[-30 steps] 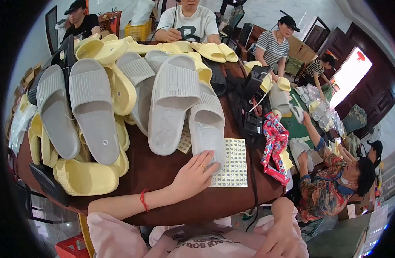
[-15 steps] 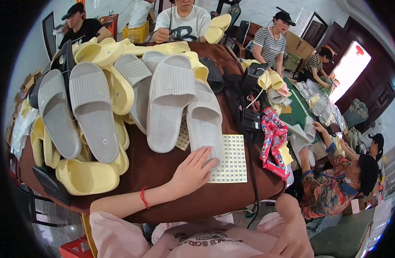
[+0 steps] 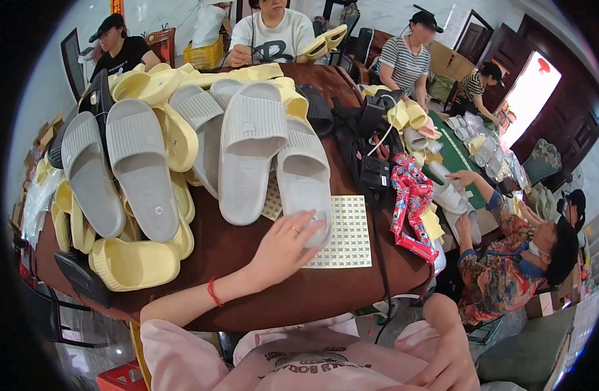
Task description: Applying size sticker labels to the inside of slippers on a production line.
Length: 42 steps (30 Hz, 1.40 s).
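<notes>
My left hand (image 3: 280,246), a red cord on its wrist, lies over the heel end of a grey slide sandal (image 3: 304,171). Its fingers are stretched out and a little apart, touching the insole. Partly under that sandal and hand is a sheet of small white printed stickers (image 3: 351,231). Another grey slide sandal (image 3: 247,189) lies just left, its strap end overlapping the first. My right hand (image 3: 448,358) is low by my lap at the lower edge, away from the table things. Its fingertips are partly cut off, so its grip is unclear.
Yellow slides (image 3: 136,264) and more grey slides (image 3: 143,163) pile up on the left of the brown table cover (image 3: 240,306). Right of the stickers lie a black cable (image 3: 382,251), a black device (image 3: 375,171) and red printed packaging (image 3: 410,215). Several people work around.
The view has shifted slightly. My left hand stays at the sandal's heel, its fingers a little more spread. Across the table, a person has lowered a pair of yellow slides.
</notes>
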Motion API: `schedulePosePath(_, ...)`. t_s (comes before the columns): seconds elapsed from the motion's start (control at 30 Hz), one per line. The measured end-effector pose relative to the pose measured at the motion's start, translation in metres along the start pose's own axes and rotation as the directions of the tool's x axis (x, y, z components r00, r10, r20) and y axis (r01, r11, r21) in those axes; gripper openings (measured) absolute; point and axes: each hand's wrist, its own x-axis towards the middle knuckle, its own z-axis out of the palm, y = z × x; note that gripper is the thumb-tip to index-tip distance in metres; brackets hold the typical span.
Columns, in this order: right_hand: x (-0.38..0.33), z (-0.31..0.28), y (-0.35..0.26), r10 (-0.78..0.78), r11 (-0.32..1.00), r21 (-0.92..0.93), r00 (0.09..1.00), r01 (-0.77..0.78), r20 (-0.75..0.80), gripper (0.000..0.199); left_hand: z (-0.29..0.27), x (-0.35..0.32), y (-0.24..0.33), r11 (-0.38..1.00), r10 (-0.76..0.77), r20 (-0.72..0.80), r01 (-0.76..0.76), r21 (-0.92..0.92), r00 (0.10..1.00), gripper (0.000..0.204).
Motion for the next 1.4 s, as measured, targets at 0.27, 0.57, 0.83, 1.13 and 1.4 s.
schedulePosePath(0.27, -0.016, -0.031, -0.014, 0.15, 0.932, 0.282, 0.951, -0.227, 0.271, 0.023, -0.013, 0.032, -0.038, 0.925, -0.174, -0.258, 0.247, 0.289, 0.95, 0.05)
schedulePosePath(0.57, -0.097, -0.083, -0.03, 0.771, 0.611, -0.126, 0.624, -0.781, -0.127, 0.017, -0.011, 0.085, -0.07, 0.857, -0.107, -0.294, 0.238, 0.457, 0.95, 0.031)
schedulePosePath(0.83, -0.283, -0.221, -0.048, 0.48, 0.116, -0.156, 0.193, -0.981, -0.856, 0.024, -0.113, 0.088, -0.091, 0.909, 0.031, -0.673, 0.259, 0.326, 0.739, 0.03)
schedulePosePath(1.13, -0.5, -0.238, -0.016, 0.684, -0.266, -0.097, -0.117, -0.959, -0.72, 0.028, -0.43, 0.043, -0.296, 0.301, 0.176, -0.586, 0.524, 0.797, 0.791, 0.043)
schedulePosePath(1.4, -0.499, -0.216, 0.023, 0.682, -0.249, 0.166, -0.294, -0.954, -0.67, 0.035, -0.496, -0.036, -0.424, 0.553, -0.728, -0.197, 0.732, 0.398, 0.657, 0.051)
